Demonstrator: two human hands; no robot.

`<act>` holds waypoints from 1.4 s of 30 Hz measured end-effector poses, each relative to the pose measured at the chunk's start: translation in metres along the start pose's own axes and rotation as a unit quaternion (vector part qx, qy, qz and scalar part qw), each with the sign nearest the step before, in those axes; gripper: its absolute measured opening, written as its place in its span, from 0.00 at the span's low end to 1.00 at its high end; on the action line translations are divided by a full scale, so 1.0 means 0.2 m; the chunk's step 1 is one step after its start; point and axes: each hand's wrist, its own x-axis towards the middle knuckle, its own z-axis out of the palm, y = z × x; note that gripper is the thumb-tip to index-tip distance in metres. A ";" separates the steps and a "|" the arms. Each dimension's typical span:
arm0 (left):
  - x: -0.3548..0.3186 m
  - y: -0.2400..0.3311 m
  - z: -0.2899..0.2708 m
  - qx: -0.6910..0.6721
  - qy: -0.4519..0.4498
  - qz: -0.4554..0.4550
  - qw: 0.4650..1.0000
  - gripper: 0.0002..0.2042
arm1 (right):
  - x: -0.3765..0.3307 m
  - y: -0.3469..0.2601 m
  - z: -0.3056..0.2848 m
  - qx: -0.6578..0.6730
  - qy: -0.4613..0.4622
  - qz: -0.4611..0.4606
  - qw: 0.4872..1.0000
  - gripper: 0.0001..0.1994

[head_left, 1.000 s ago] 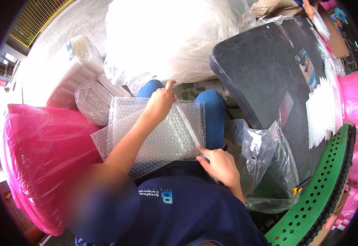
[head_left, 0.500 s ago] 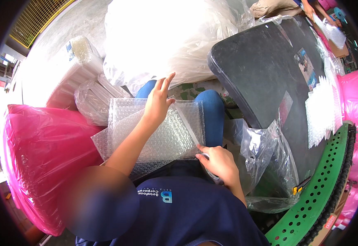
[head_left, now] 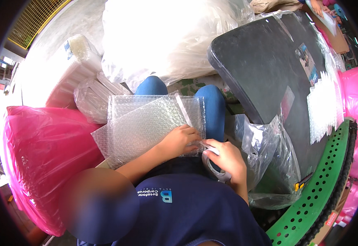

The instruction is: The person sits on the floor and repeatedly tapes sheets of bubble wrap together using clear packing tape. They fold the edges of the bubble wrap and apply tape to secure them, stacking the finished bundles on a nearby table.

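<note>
On my lap lie bubble wrap sheets or bags (head_left: 142, 127), one turned at a slant over the other. A narrow pale strip of tape (head_left: 183, 110) runs along the right side of the slanted piece. My left hand (head_left: 181, 141) is closed low on this side, its curled fingertips pinching the tape close to the other hand. My right hand (head_left: 228, 158) grips a whitish tape roll (head_left: 216, 169), just off the lower right corner of the bubble wrap. Fingers hide part of the roll and the tape between the hands.
A pink plastic-wrapped bundle (head_left: 51, 156) stands at left, beside wrapped stacks (head_left: 74, 65). A big white plastic bag (head_left: 162, 37) lies ahead. At right are a dark table (head_left: 261, 61), clear plastic (head_left: 265, 143), a yellow-black cutter (head_left: 302, 183) and a green perforated rim (head_left: 310, 201). Another person's hands (head_left: 317, 7) work far right.
My left hand has come down from the bubble wrap's top edge to beside my right hand, its fingers now curled. The tape roll in my right hand shows more.
</note>
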 end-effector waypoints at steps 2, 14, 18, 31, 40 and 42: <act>0.01 -0.01 0.01 -0.037 0.003 -0.035 0.999 0.08 | 0.03 0.07 -0.02 0.002 0.010 0.002 1.000 0.16; 0.02 -0.04 0.07 -0.006 0.030 -0.058 0.998 0.07 | 0.14 0.19 0.32 -0.041 0.298 -0.166 0.939 0.10; 0.02 -0.03 0.08 0.004 0.029 -0.079 0.996 0.06 | 0.17 0.20 0.41 -0.078 0.318 -0.200 0.923 0.06; 0.00 -0.02 0.12 0.082 0.017 -0.087 0.993 0.05 | 0.21 0.17 0.46 0.002 0.317 -0.187 0.930 0.04; -0.01 -0.03 0.13 0.101 0.019 -0.076 0.992 0.05 | 0.23 0.16 0.53 0.013 0.370 -0.161 0.915 0.04; -0.03 -0.03 0.14 0.098 0.020 -0.073 0.992 0.04 | 0.26 0.20 0.51 0.074 0.399 -0.099 0.908 0.05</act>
